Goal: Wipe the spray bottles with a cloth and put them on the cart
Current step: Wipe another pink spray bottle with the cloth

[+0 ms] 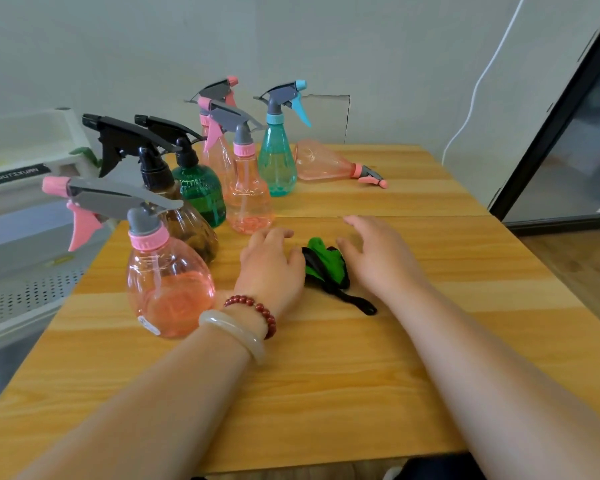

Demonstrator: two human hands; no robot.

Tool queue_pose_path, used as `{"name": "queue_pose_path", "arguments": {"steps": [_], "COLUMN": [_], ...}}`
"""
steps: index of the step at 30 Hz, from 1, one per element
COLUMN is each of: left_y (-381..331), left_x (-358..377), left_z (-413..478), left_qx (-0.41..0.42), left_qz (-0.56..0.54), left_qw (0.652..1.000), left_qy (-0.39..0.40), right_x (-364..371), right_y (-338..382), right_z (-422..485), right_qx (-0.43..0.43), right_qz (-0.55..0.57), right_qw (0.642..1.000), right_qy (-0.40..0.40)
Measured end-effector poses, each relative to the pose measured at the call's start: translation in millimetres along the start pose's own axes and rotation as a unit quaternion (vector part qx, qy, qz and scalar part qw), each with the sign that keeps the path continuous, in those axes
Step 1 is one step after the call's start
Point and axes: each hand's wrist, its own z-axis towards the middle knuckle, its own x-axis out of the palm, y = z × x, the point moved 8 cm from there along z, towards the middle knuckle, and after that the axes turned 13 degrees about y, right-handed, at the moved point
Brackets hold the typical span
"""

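"How's my feed looking?"

"Bright, soft daylight, with no clear source. I see only faint shadows on the wooden table [395, 358]."

"Any glare?"

"Small highlights on the nearest pink bottle [168, 289]. The pale cart [14, 244] at the left looks washed out. Wide-angle distortion bends the dark frame [542, 140] at the right, and everything's slightly soft."

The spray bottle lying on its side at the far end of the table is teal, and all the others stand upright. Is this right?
Not quite: in the head view the bottle lying on its side is pale pink, not teal. The teal bottle stands upright beside it, like all the others.
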Motion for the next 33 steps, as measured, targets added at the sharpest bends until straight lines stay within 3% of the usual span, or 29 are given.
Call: {"name": "queue_pose_path", "arguments": {"steps": [6, 11, 22, 27, 30, 33], "left_y": [-11.0, -18.6, -19.6, -19.5, -20.9, -21.2], "left_x": [10.8, 31.8, 35.9, 41.5, 43.0, 43.6], "left_z": [37.0, 60.8, 86.9, 89.9, 90.6, 90.3], "left_qx": [-0.015, -0.005, 0.005, 0.002, 0.001, -0.005], "left_qz": [-0.003, 0.079, 0.142, 0.165, 0.180, 0.183], "left_qw": [1.000, 0.995, 0.990, 0.986, 0.983, 0.982], "left_qy": [0.011, 0.057, 0.024, 0.035, 0.045, 0.049], "right_x": [-7.6, -17.2, -22.2, -27.4, -29.5, -20.4], "right_y": [-8.4, -35.6, -69.6, -54.5, -49.0, -60.4], "right_z": [45.1, 94.2, 152.6, 144.3, 136.1, 141.5], "right_qx": [-0.017, 0.021, 0.043, -0.024, -0.056, 0.012], "right_qz": [-0.063, -0.107, -0.157, -0.176, -0.131, -0.108], "right_qw": [0.997, 0.994, 0.987, 0.982, 0.986, 0.994], "right_qy": [-0.036, -0.020, -0.010, -0.066, -0.092, -0.019]}}
